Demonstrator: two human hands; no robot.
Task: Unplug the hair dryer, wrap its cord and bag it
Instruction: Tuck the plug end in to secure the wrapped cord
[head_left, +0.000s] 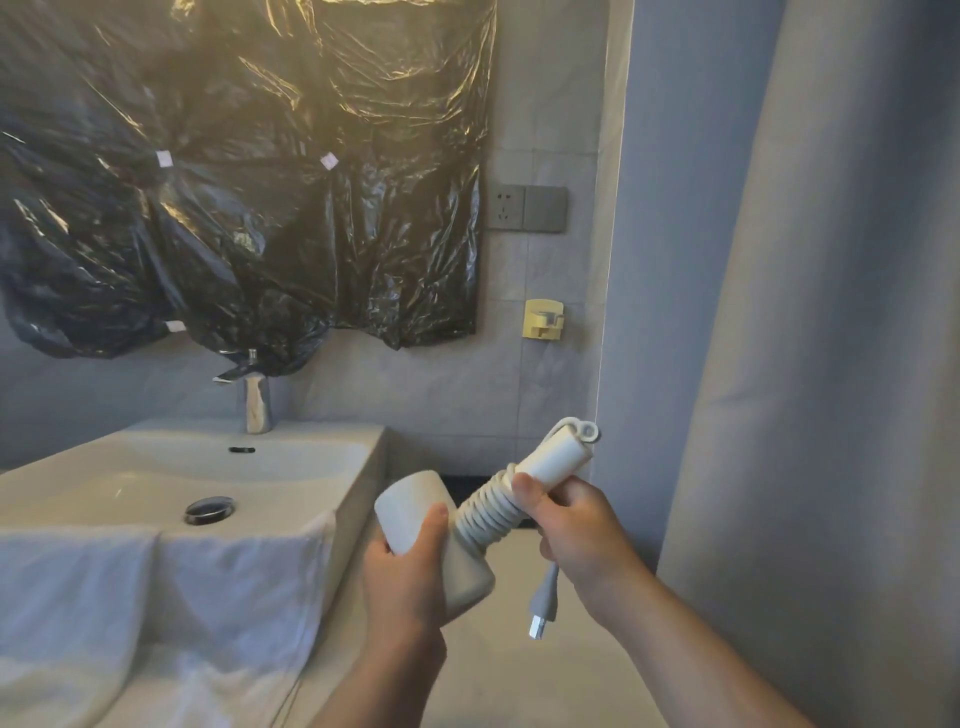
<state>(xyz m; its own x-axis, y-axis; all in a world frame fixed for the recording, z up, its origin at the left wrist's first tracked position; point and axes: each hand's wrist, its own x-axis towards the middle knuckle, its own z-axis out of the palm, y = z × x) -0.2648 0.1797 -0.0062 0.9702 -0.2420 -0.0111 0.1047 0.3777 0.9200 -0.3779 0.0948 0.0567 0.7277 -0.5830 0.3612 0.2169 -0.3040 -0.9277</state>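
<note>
White hair dryer (415, 519), cord (488, 512) coiled round handle, plug (543, 608) dangling.

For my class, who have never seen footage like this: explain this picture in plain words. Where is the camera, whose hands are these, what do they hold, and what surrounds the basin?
There is no machine here: a person wears a wide-angle camera on the head, so you look down at their two bare hands. The left hand grips the barrel of a white plastic hair dryer. The right hand holds its handle, thumb on the white cord coiled round it; the grey plug hangs free. To the left is a white basin with a chrome tap and a white towel draped over its front edge. On the wall are black plastic sheeting and a grey socket.
</note>
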